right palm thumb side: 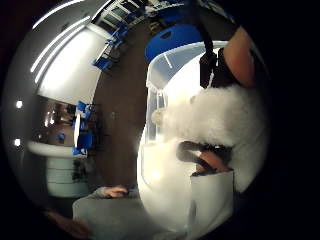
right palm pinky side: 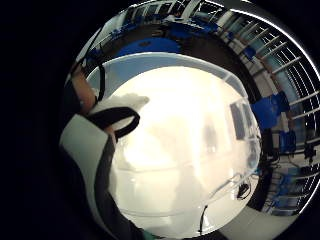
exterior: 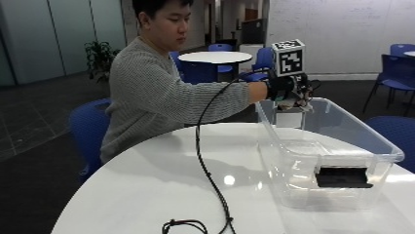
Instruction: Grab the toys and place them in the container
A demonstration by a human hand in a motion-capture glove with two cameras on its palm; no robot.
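**benchwatcher:** Nearest the outside camera, only bare white bench [exterior: 162, 180] can be seen, with the clear container [exterior: 344, 146] set toward its right edge. So where's the toy being kept right now?

**palmcam_fan:** It's being held up in the air. A white fluffy toy [right palm thumb side: 225, 117] is seen filling a good part of the thumb-side palm view, and the fingers [right palm thumb side: 205, 155] of the right hand [exterior: 289, 90] are curled round it, so it's gripped, not let go. From outside, the hand is parked over the container's far end, just above the rim at the corner nearest the person.

**benchwatcher:** And which way is the drop?

**palmcam_fan:** Straight below, pretty much. The little-finger-side view is almost filled by the container's pale inside, so the palm is faced down into it. The container's long axis is run from the hand's end toward the camera, so plenty of room is left along that line. It's judged that only an opening of the fingers is needed, maybe after a small dip. One risk: the hand is close to the far wall, so the toy could be caught on the rim. No other toys can be made out on the bench from here.
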